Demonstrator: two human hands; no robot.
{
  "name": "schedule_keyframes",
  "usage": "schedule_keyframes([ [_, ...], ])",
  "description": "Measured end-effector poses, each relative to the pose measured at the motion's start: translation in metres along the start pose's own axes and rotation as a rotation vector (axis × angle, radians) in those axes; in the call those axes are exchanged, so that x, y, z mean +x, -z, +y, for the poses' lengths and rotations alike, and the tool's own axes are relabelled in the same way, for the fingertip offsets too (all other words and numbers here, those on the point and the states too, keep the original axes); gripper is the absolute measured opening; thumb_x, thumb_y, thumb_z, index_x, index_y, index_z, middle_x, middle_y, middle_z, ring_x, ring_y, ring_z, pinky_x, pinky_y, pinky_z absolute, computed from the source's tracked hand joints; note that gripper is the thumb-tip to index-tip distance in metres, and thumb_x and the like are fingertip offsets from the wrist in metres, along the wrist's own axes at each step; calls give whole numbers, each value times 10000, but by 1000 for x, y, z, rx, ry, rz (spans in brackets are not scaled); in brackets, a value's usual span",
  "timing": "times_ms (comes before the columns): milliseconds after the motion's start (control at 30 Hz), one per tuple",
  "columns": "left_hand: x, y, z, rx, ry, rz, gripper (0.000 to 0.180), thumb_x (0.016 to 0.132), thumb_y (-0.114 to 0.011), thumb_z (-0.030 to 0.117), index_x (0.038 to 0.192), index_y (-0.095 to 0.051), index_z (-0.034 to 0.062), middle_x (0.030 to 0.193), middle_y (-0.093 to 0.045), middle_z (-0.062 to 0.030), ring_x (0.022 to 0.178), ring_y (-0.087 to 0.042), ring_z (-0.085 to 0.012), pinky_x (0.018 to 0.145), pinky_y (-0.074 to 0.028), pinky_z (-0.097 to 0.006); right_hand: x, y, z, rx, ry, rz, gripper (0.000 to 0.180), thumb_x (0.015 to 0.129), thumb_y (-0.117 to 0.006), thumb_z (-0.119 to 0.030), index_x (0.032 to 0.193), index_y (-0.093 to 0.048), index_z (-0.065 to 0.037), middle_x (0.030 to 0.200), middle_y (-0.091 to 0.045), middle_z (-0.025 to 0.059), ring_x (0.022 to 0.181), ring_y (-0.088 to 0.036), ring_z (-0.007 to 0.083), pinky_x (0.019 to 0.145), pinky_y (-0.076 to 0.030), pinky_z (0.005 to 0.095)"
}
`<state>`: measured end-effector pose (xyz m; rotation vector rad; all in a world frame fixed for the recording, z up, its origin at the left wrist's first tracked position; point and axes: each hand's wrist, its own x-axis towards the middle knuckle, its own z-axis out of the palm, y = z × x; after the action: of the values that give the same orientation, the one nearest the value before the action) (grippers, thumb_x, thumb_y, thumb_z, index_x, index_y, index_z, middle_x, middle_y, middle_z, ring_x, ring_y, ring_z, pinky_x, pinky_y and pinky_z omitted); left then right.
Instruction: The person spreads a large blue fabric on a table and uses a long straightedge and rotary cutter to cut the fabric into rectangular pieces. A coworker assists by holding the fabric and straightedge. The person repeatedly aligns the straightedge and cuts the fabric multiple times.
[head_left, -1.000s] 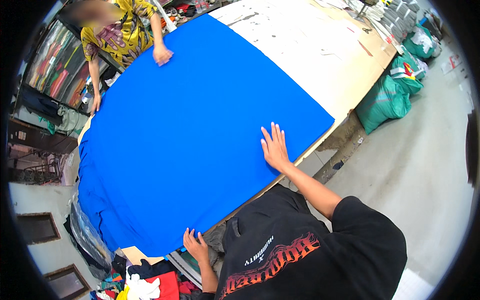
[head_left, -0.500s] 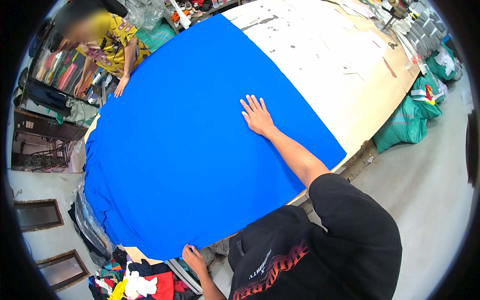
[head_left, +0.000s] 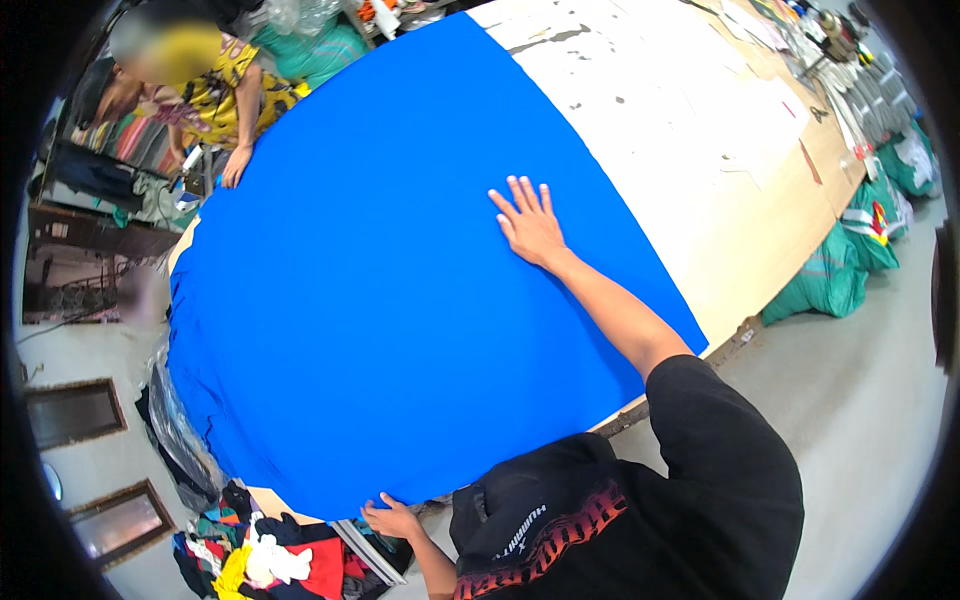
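from far off, i see the counter (head_left: 740,225) with blue cloth (head_left: 390,290) spread over it. my right hand (head_left: 533,234) lies on it, fingers wide; my left hand (head_left: 396,519) is at its near edge, grip i can't tell. smoothing, i think; next calls for soft, flat rubbing.

place: a cloth-cutting workshop, by its look
table (head_left: 690,210): a broad work surface through the middle, largely under spread blue cloth (head_left: 400,280)
scissors (head_left: 820,115): lying on the table, upper right
sacks (head_left: 828,280): green and bulging, beside the table at the right
cloth pile (head_left: 322,570): loose pieces in mixed colours, lower left
stacked fabrics (head_left: 145,150): many-coloured, upper left
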<state>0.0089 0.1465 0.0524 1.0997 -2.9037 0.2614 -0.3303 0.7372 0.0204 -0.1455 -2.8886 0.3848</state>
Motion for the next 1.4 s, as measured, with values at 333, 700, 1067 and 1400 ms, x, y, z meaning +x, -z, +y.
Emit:
schedule_keyframes([
  [333, -25, 10, -6, -117, -284, -135, 537, 1103, -432, 240, 1547, -427, -62, 1616, -425, -238, 1524, -351, -406, 1230, -271, -518, 15, 32, 67, -151, -410, 190, 511, 1080, -435, -359, 1558, -449, -179, 1608, -401, 224, 1520, -324, 392, 1224, -219, 635],
  [700, 57, 44, -16, -922, 71, 208, 404, 1114, -489, 277, 1361, -637, -7, 1385, -641, -209, 1280, -597, -361, 1108, -437, -444, -151, 56, 112, -411, -667, 229, 578, 1115, -367, -408, 1626, -360, -138, 1631, -378, 245, 1527, -344, 388, 1196, -267, 664],
  [1067, 178, 9, -61, -1509, 598, 136, 966, 1082, -219, 690, 1500, -400, -162, 1540, -476, -311, 1341, -533, -411, 1145, -421, -461, -266, 65, -175, 155, -200, 221, 460, 1043, -516, -159, 1489, -503, -49, 1561, -431, 280, 1477, -368, 457, 1212, -248, 602],
  [1400, 146, 33, -179, -1326, 861, 201, 726, 1097, -369, 490, 1421, -504, -146, 1455, -523, -370, 1254, -593, -410, 1026, -517, -519, -313, 31, -365, 330, 45, -66, 498, 1057, -527, -211, 1540, -467, -107, 1627, -351, 249, 1511, -332, 444, 1241, -235, 612],
])
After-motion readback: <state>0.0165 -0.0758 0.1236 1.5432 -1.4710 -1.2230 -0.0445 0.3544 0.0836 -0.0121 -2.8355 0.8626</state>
